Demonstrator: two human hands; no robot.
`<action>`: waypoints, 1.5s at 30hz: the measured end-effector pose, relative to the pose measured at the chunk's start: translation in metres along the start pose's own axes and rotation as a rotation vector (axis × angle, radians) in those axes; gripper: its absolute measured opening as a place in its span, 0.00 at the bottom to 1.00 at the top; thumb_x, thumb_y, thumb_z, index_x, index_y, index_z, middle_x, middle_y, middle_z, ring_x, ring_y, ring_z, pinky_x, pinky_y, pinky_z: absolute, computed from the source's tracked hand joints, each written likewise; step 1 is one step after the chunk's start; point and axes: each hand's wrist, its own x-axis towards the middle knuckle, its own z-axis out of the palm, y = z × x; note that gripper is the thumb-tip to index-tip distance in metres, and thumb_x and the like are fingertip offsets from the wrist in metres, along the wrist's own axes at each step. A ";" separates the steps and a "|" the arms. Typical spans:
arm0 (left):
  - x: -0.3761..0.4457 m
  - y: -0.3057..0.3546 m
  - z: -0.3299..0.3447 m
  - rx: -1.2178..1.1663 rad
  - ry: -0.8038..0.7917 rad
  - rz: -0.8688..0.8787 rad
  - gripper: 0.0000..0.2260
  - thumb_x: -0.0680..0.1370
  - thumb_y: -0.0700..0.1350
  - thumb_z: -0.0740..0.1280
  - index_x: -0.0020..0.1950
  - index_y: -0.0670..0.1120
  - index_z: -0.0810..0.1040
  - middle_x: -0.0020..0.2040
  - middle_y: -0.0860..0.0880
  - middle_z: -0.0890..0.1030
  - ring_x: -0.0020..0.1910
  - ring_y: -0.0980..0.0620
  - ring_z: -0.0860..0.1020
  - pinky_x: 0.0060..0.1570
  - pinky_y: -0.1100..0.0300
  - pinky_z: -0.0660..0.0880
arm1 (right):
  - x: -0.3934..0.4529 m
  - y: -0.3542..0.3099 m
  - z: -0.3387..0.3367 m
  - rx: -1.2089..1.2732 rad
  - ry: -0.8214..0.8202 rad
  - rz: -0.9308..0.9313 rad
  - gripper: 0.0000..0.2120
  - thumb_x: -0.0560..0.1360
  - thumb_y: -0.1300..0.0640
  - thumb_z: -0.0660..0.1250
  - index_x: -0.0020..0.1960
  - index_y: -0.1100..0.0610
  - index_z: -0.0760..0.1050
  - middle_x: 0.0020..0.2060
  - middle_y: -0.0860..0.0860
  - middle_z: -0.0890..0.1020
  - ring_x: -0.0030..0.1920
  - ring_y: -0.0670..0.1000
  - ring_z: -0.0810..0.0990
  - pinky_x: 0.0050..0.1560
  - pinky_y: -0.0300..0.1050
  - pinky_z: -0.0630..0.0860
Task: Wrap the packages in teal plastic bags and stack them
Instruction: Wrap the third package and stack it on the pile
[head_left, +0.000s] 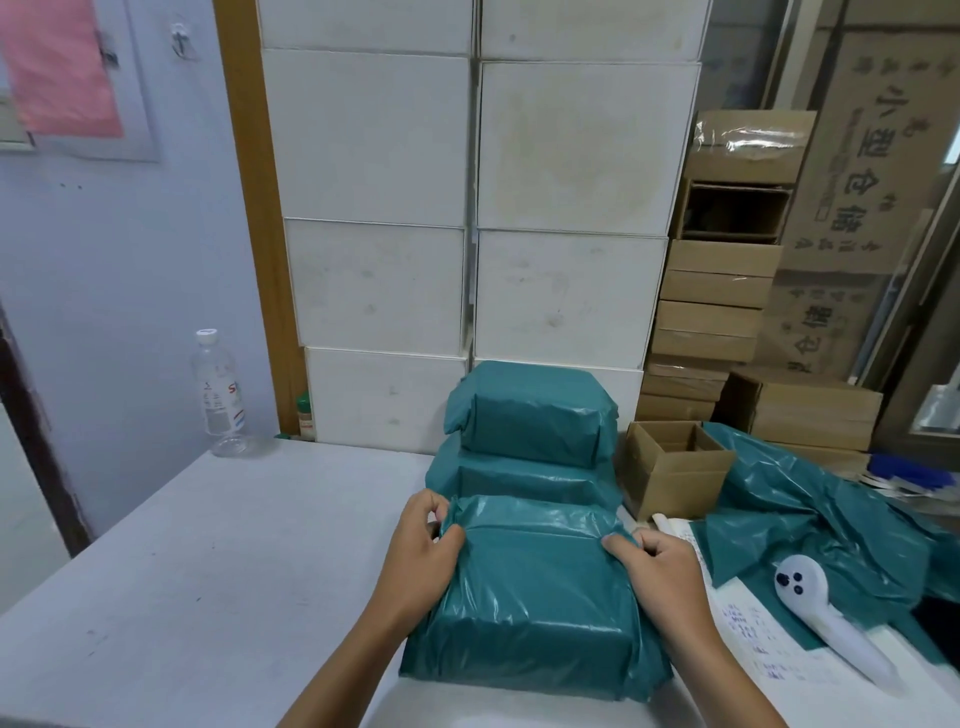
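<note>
A package wrapped in teal plastic (535, 592) lies on the white table in front of me. My left hand (423, 545) pinches the bag's folded flap at the package's far left corner. My right hand (657, 569) grips the plastic at the far right corner. Behind it stand two more teal-wrapped packages: a lower one (519, 480) and one on top of it (530, 413), stacked against the white boxes. Loose teal bags (810, 519) are spread out to the right.
An open small cardboard box (670, 467) sits right of the stack. A white handheld scanner (826, 618) lies on papers at the right. A clear water bottle (218, 395) stands at the table's far left. White boxes (467, 234) and brown cartons (717, 312) line the back.
</note>
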 end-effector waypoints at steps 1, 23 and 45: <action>-0.001 0.002 0.000 -0.008 -0.038 0.014 0.11 0.83 0.39 0.63 0.51 0.56 0.71 0.60 0.48 0.79 0.59 0.44 0.81 0.55 0.46 0.83 | 0.000 0.000 0.001 0.006 0.012 -0.001 0.21 0.72 0.60 0.75 0.30 0.58 0.64 0.27 0.54 0.70 0.33 0.53 0.70 0.38 0.49 0.65; 0.026 0.014 -0.017 0.628 -0.525 0.372 0.25 0.85 0.37 0.54 0.75 0.60 0.76 0.73 0.57 0.77 0.70 0.58 0.74 0.71 0.63 0.67 | 0.002 -0.012 0.005 -0.416 -0.518 -0.232 0.17 0.75 0.36 0.70 0.60 0.40 0.79 0.56 0.38 0.80 0.60 0.39 0.77 0.65 0.45 0.74; 0.004 -0.040 0.025 -0.403 -0.191 0.047 0.20 0.74 0.58 0.61 0.49 0.41 0.76 0.41 0.48 0.79 0.42 0.51 0.76 0.44 0.56 0.75 | -0.007 0.030 0.026 0.625 -0.337 0.206 0.07 0.77 0.58 0.68 0.54 0.59 0.79 0.45 0.57 0.85 0.45 0.52 0.84 0.48 0.48 0.77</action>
